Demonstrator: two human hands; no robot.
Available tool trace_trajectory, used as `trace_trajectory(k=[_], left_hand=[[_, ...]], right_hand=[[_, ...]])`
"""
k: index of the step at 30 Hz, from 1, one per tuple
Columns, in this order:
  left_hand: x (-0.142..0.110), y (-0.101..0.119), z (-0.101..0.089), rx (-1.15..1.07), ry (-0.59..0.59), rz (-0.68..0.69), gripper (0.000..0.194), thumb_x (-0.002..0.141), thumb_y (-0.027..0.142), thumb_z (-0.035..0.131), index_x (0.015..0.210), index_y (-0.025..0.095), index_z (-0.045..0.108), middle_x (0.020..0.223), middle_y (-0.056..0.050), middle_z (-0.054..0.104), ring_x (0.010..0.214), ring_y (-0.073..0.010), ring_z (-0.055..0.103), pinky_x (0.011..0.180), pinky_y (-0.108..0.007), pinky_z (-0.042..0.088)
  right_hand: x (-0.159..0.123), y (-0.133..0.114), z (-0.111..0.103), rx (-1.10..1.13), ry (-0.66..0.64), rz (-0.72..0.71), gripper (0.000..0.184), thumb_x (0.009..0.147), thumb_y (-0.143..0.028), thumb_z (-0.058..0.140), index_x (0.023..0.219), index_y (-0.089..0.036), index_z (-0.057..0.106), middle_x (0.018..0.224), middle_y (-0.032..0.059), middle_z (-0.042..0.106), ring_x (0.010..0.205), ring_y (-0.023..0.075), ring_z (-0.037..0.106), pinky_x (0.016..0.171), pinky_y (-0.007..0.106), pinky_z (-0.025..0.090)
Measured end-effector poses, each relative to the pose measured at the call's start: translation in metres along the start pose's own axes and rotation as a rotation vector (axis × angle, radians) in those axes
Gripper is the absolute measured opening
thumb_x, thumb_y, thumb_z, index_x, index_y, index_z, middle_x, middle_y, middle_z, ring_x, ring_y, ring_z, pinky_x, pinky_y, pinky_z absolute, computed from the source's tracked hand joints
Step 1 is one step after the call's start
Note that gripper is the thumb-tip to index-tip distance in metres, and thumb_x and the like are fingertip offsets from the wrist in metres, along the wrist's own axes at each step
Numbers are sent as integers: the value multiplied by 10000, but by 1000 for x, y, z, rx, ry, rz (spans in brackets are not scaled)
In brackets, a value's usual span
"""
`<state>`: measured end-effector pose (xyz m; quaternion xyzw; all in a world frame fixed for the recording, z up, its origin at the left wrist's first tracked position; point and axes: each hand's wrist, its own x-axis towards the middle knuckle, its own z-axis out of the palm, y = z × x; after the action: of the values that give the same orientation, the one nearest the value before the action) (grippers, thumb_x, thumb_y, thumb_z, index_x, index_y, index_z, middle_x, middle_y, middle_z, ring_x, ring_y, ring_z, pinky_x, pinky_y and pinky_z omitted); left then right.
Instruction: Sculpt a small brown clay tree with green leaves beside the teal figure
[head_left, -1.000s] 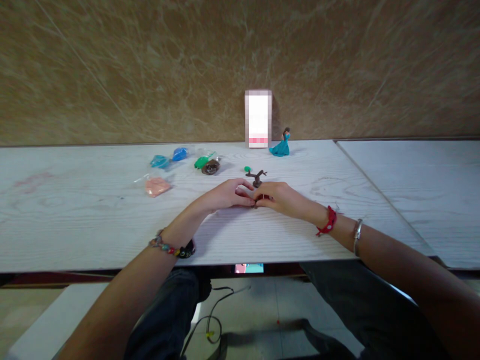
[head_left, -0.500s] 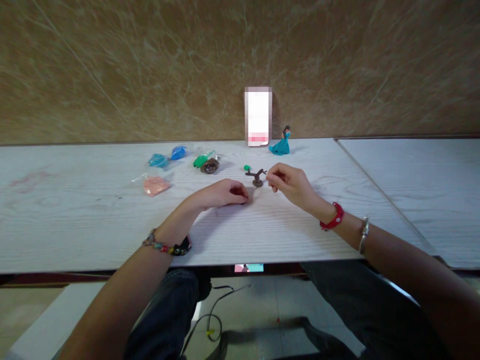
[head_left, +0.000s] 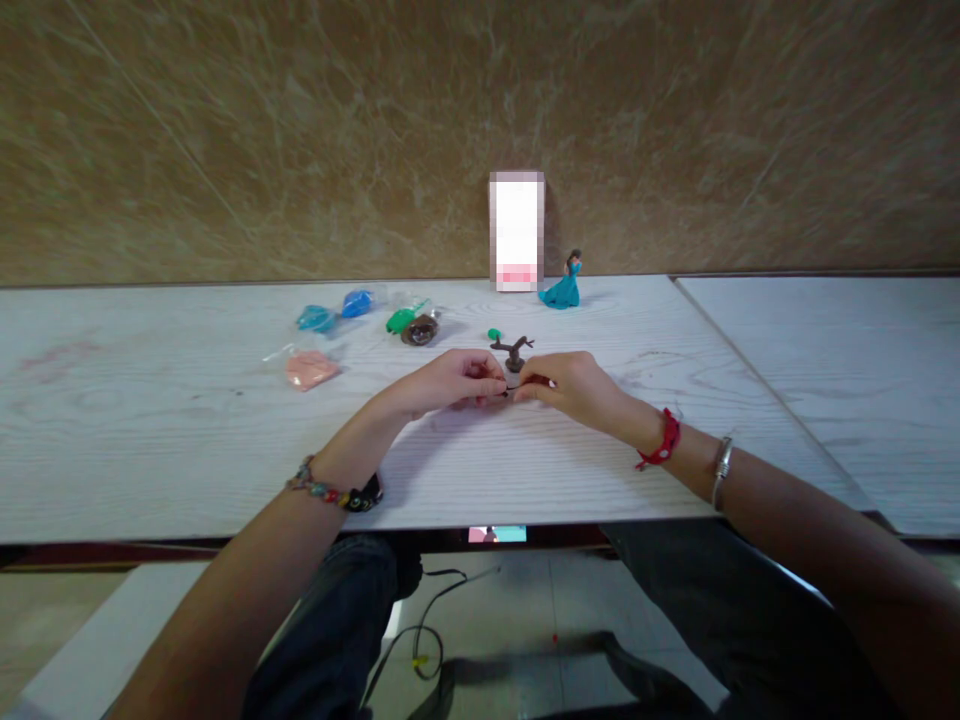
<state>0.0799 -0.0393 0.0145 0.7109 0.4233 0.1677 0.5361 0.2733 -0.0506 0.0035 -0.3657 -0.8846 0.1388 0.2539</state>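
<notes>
My left hand [head_left: 466, 380] is closed in a pinch just in front of a small brown clay tree [head_left: 514, 352] with forked branches. Opposite it, my right hand [head_left: 566, 385] also pinches, fingertips almost meeting those of the left. Between them runs a thin dark strip of clay [head_left: 509, 391], mostly hidden by the fingers. The tree stands upright on the table, untouched. Behind its left branch lies a little ball of green clay [head_left: 493, 334].
Bags of pink [head_left: 311, 370], light blue [head_left: 316, 319], blue [head_left: 358, 304], green [head_left: 400, 321] and brown clay [head_left: 420, 330] lie at the left. A phone [head_left: 517, 230] leans on the wall beside a teal-dressed figurine [head_left: 564, 285]. The white table [head_left: 480, 470] ends near my lap.
My right hand has come down and left from beside the tree's branch to meet my left hand. My left fingers have shifted slightly right, and a thin dark strip now shows between them.
</notes>
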Motion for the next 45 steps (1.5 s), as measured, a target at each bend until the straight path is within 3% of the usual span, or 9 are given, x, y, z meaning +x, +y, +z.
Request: trace_trajectory(k=[8, 13, 17, 22, 26, 29, 35, 39, 45], left_hand=[[3, -2, 0, 51, 48, 50, 321, 716, 278, 589, 1013, 167, 544, 689, 13, 546, 512, -55, 434, 459, -178, 317], [-1, 4, 0, 112, -14, 50, 230, 741, 351, 555, 789, 130, 598, 612, 22, 498, 466, -46, 381, 422, -185, 252], [-2, 4, 0, 114, 82, 33, 285, 768, 396, 505, 676, 130, 549, 561, 27, 471, 450, -49, 375, 420, -186, 256], [2, -5, -4, 342, 272, 7, 171, 721, 311, 552, 709, 141, 557, 626, 2, 558, 548, -96, 485, 517, -216, 360], [4, -10, -7, 474, 301, 2, 122, 703, 209, 539, 799, 140, 569, 703, -12, 588, 633, -121, 529, 592, -232, 400], [3, -11, -8, 529, 333, -28, 159, 708, 175, 517, 852, 135, 571, 730, -19, 597, 643, -123, 536, 601, -234, 401], [3, -11, -11, 638, 373, -25, 148, 723, 238, 538, 809, 131, 594, 743, -36, 615, 660, -138, 542, 607, -243, 393], [5, -13, -13, 687, 386, -2, 208, 712, 308, 572, 807, 127, 606, 758, -49, 620, 673, -150, 540, 602, -251, 388], [7, -15, -14, 721, 455, 10, 247, 734, 327, 553, 848, 116, 613, 828, -75, 622, 683, -153, 536, 618, -265, 390]], right_hand=[[2, 5, 3, 40, 105, -28, 190, 809, -138, 467, 878, -171, 641, 858, 36, 670, 758, 117, 586, 685, 229, 405], [1, 1, -1, 23, 104, 41, 141, 802, -179, 503, 750, -157, 632, 668, 8, 644, 591, 91, 549, 581, 209, 380], [0, 3, -1, 95, 188, 68, 106, 746, -235, 594, 677, -157, 613, 622, -6, 623, 558, 86, 525, 551, 207, 372], [1, 8, -2, 300, 274, 78, 165, 804, -205, 482, 854, -147, 628, 729, 22, 653, 613, 96, 569, 569, 219, 405], [0, 7, -6, 270, 174, 76, 221, 820, -273, 474, 741, -136, 629, 600, 5, 611, 522, 80, 524, 521, 214, 379], [0, 7, -10, 168, 126, 40, 155, 759, -278, 572, 698, -148, 632, 649, 5, 632, 583, 88, 540, 551, 212, 380], [1, 13, -14, 63, -14, 111, 194, 810, -133, 457, 813, -137, 651, 669, 8, 647, 586, 84, 567, 582, 202, 395], [-1, 15, -8, -80, -70, 79, 70, 729, -205, 613, 716, -146, 649, 654, 10, 641, 594, 111, 566, 566, 215, 397], [-1, 17, 12, -185, -71, -31, 165, 797, -136, 520, 834, -147, 680, 872, 66, 682, 839, 178, 596, 775, 291, 448]])
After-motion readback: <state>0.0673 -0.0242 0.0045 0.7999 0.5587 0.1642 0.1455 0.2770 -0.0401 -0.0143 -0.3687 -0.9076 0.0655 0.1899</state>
